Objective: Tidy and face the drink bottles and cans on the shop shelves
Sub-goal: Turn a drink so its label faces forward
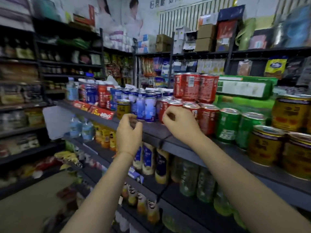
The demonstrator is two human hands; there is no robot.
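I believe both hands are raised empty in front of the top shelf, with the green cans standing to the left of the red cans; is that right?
Not quite: the head view shows the green cans standing to the right of the red cans, not the left. The rest holds: the left hand and right hand are raised empty in front of the top shelf.

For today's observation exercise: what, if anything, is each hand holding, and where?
Nothing. The left hand and right hand hover, fingers loosely curled, before the cans.
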